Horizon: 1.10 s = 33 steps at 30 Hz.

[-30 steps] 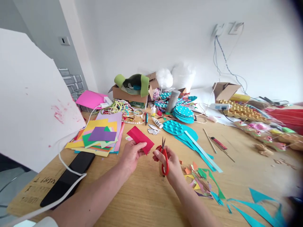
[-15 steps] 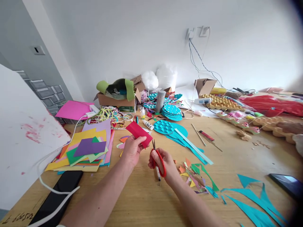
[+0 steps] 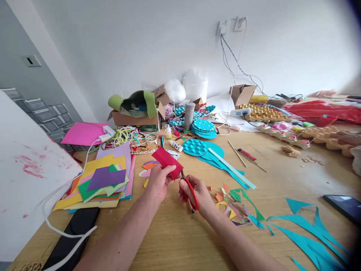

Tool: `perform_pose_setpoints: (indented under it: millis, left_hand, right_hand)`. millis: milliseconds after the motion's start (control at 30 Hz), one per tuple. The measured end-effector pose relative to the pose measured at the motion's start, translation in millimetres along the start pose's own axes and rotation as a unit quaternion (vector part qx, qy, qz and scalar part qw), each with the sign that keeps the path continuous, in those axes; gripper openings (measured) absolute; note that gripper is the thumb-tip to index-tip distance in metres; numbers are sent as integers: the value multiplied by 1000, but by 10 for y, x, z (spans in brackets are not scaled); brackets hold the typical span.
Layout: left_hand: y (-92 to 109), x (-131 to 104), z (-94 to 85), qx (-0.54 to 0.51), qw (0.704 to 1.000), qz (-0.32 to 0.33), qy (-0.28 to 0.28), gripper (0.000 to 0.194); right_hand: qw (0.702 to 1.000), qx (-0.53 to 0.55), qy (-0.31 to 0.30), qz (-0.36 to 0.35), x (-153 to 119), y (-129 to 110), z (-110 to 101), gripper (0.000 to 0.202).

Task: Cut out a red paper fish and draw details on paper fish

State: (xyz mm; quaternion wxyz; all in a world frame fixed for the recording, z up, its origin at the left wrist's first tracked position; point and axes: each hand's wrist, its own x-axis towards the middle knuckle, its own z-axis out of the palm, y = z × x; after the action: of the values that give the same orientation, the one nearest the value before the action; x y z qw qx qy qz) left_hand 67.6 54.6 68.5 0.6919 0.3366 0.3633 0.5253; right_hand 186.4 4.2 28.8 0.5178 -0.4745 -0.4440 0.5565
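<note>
gripping scissors [image 3: 194, 195], blade tips unclear, right hand [image 3: 202, 195] faces left hand [image 3: 158, 182] pinching red paper [image 3: 166, 157]

I see the grey flask [image 3: 189, 118] with a cardboard box [image 3: 135, 119] to its left, white bundles [image 3: 195, 86] behind it, a power strip [image 3: 239, 112] to its right, and a black phone [image 3: 73, 232] nearer me, well left.

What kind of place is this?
Likely a craft workspace; whether home or studio, I can't tell. Signs: stacked coloured paper, cut paper scraps, and red-handled scissors in the right hand.
</note>
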Motion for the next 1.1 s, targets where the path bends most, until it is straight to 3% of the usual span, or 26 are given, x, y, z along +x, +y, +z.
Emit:
perform_pose_setpoints:
  millis: [333, 733, 1100]
  left_hand:
    - [-33, -9, -27, 36, 999, 0, -23, 27]
    - [-127, -84, 45, 0, 998, 38, 52, 24]
    - [-161, -107, 58, -23, 997, 42, 69, 29]
  right_hand:
    - [1000, -3, 2, 5, 14, 33, -12, 49]
    - [1000, 15, -17, 4, -11, 24, 17, 47]
    - [1000, 1, -8, 7, -31, -4, 30, 50]
